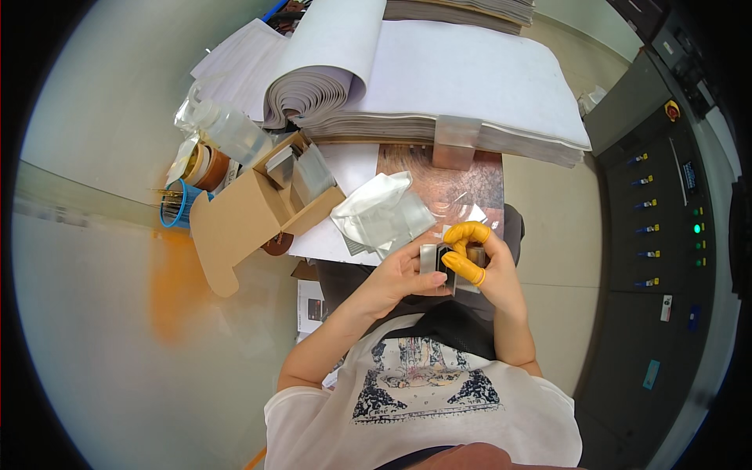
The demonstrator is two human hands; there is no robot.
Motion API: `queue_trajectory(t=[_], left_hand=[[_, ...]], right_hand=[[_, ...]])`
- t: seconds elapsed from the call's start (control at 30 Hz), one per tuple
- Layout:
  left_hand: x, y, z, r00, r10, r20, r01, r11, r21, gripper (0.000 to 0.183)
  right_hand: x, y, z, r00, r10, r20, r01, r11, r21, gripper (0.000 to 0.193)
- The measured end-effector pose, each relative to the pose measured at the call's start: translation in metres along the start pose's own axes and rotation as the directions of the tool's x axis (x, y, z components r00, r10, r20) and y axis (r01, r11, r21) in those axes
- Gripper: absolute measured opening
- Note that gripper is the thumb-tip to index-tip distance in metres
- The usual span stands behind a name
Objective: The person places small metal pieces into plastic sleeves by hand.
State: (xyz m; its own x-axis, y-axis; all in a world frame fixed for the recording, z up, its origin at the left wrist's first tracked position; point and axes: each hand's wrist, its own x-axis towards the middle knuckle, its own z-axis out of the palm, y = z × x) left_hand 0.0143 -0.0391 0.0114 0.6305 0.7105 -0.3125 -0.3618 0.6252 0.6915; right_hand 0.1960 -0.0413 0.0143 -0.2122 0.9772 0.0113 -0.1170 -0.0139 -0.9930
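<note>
My left hand [401,274] is closed on a small flat piece [439,262], dark in the middle with a silvery edge, held upright between thumb and fingers. My right hand [492,266] wears yellow finger cots [467,268] on its thumb and forefinger. Both covered fingertips curl in against the dark side of the piece. What they pinch is too small to make out. Just beyond my hands lies a crumpled white cloth [384,207] on a flat pale packet. To its left, an open cardboard box [258,205] holds several clear plastic sleeves [313,174].
Thick stacks of large white sheets [470,66], one part rolled, cover the table's back, with a clear block [456,142] at their front edge. A squeeze bottle [227,125], tape rolls [210,167] and a blue mesh cup [182,205] stand left. A dark control cabinet [627,329] stands right.
</note>
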Motion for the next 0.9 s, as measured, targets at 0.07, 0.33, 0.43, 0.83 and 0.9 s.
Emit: queue_trajectory(t=[0.07, 0.33, 0.43, 0.83, 0.9], left_hand=[[0.0001, 0.0001, 0.0004, 1.0, 0.005, -0.003, -0.005, 1.0, 0.002, 0.072], [0.0009, -0.0047, -0.0037, 1.0, 0.003, -0.011, -0.003, 1.0, 0.018, 0.074], [0.002, -0.0059, -0.0049, 1.0, 0.014, -0.004, -0.014, 1.0, 0.025, 0.074], [0.0015, -0.0052, -0.0023, 1.0, 0.014, -0.016, -0.014, 1.0, -0.002, 0.077], [0.0008, -0.0048, -0.0004, 1.0, 0.027, -0.013, -0.027, 1.0, 0.005, 0.078]], right_hand=[[-0.0001, 0.0001, -0.0001, 1.0, 0.005, -0.002, -0.005, 1.0, -0.005, 0.03], [0.0013, -0.0006, 0.0024, 0.998, -0.059, -0.022, 0.058, 0.996, -0.065, 0.036], [0.0014, -0.0026, 0.0039, 0.999, -0.046, -0.029, 0.044, 0.998, -0.043, 0.036], [0.0003, 0.0034, 0.0054, 0.997, -0.066, -0.049, 0.07, 0.993, 0.096, 0.028], [0.0016, 0.0016, 0.0066, 0.994, -0.095, -0.055, 0.095, 0.995, 0.002, 0.031]])
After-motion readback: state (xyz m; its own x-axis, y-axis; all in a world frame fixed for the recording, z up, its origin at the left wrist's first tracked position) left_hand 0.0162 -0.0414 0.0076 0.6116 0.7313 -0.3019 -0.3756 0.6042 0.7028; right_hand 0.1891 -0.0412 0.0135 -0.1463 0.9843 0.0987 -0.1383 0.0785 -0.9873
